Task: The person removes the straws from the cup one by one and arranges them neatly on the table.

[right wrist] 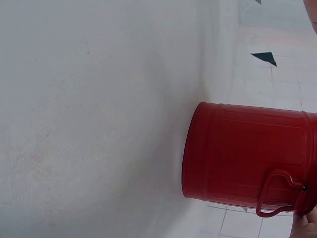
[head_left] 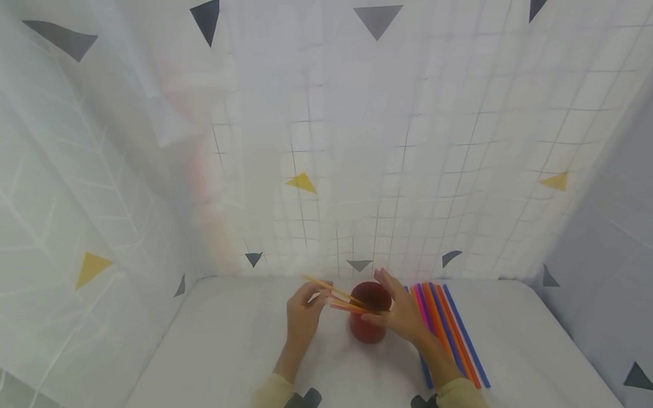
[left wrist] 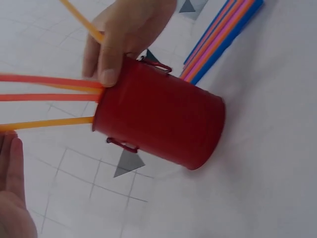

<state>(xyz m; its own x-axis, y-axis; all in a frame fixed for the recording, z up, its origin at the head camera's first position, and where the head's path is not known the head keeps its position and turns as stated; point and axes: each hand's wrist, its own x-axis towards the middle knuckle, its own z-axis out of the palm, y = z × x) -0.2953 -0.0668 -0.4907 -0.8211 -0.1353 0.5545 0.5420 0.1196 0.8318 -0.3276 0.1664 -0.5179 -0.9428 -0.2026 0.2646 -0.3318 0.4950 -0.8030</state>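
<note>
Gripping red can (head_left: 367,332) with right hand (head_left: 403,316).
Touching straws (left wrist: 49,97) with left hand (head_left: 302,316), cannot tell if pinching; well off left table edge (head_left: 172,347).

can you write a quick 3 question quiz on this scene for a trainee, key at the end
1. Which hand grips the cylindrical red metal can?
2. In the head view, what colour is the rightmost stick in the row of long, thin, multicoloured sticks: A pink, B blue or C orange?
3. True or false: in the head view, that row lies left of the can.

Key: 1. The right hand. 2. B. 3. False, it lies right.
</note>
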